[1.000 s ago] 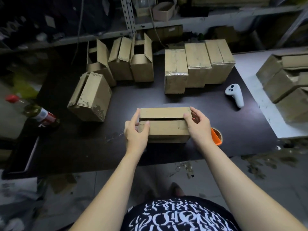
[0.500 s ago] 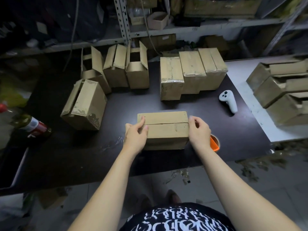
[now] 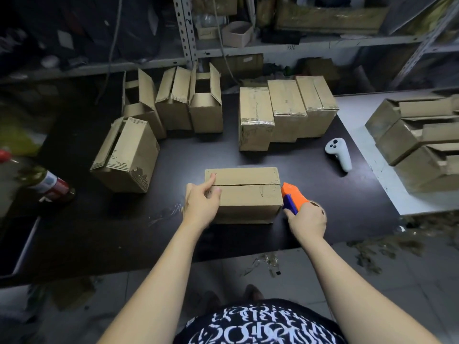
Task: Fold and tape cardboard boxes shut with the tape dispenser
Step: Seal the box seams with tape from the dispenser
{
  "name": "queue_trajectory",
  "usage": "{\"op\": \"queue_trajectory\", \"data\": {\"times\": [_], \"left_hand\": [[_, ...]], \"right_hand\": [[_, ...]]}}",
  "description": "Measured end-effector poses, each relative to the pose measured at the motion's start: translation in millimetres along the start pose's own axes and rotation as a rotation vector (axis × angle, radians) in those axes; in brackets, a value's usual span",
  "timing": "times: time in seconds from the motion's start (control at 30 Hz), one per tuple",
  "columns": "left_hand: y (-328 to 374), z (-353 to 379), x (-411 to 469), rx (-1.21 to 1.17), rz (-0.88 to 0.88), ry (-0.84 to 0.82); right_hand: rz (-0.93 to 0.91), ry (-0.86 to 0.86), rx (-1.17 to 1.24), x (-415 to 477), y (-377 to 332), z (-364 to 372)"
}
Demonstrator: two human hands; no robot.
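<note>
Your right hand (image 3: pixel 306 220) left the box (image 3: pixel 248 202), fingers curling round the tape dispenser (image 3: pixel 294 194); your left hand (image 3: pixel 200 207) gripped the folded, untaped box.

no legible text: shirt lettering (image 3: pixel 260 326) unreadable, bottle label (image 3: pixel 51 183) blurred.

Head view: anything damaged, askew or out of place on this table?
Yes. The left box sits askew from the row, its edges ragged and torn. A white controller lies beside the taped boxes. Scraps litter the floor. The held box and tape dispenser look fine.
</note>
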State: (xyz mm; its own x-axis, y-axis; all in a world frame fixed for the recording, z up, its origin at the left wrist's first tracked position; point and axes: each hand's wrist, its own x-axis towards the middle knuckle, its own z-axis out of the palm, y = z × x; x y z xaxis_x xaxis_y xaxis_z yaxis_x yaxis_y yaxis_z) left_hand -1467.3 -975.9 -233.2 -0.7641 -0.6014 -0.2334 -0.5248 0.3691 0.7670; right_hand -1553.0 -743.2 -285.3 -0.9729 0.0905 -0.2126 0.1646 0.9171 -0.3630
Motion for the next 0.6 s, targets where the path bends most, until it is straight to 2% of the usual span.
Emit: {"op": "queue_trajectory", "data": {"times": [0.07, 0.2, 0.3, 0.4, 0.5, 0.6], "left_hand": [[0, -1, -1, 0.017, 0.010, 0.011], [1, -6, -1, 0.139, 0.053, 0.034], [5, -13, -2, 0.320, 0.135, 0.044], [10, -19, -1, 0.395, 0.186, 0.030], [16, -26, 0, 0.393, 0.205, 0.025], [28, -32, 2, 0.275, 0.231, 0.042]], "right_hand": [[0.026, -0.003, 0.017, 2, -3, -4], [0.006, 0.064, 0.245, 5, -12, -21], [-0.099, 0.097, 0.346, 6, -21, -35], [-0.172, 0.137, 0.467, 3, -33, -54], [-0.275, 0.217, 0.513, -5, -45, -71], [-0.401, 0.280, 0.417, -9, -57, -83]]}}
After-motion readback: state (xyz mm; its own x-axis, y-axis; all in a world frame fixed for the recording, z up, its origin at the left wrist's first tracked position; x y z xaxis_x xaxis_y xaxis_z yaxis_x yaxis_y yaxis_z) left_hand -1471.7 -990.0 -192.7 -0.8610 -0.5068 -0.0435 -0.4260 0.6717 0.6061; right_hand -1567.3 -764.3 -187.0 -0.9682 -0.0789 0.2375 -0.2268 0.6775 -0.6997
